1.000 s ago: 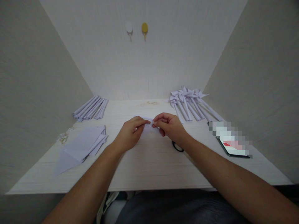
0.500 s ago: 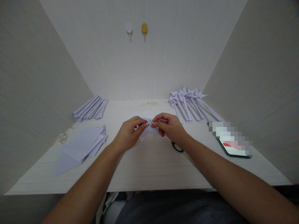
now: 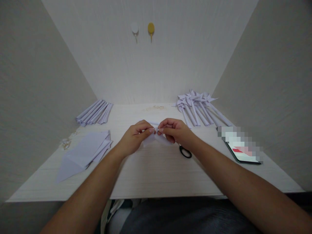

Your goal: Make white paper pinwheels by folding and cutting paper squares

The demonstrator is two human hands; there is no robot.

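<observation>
Two hands pinch a small folded paper piece above the desk's middle.

The left hand [image 3: 133, 138] and right hand [image 3: 175, 132] meet fingertip to fingertip, both closed on the white folded paper [image 3: 156, 136], seemingly to press a crease; wrists angle inward, forearms low. Scissors [image 3: 184, 151] lie just beside the right wrist, finished paper pinwheels [image 3: 197, 105] behind.

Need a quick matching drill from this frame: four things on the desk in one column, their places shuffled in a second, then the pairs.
Things:
1. folded paper strips
2. paper pinwheels
3. scissors
4. flat paper sheets

Places:
A. near left of the desk
B. just behind the right hand
C. far right corner
D. far left corner

Pairs: 1-D, 2-C, 3-B, 4-A
</observation>
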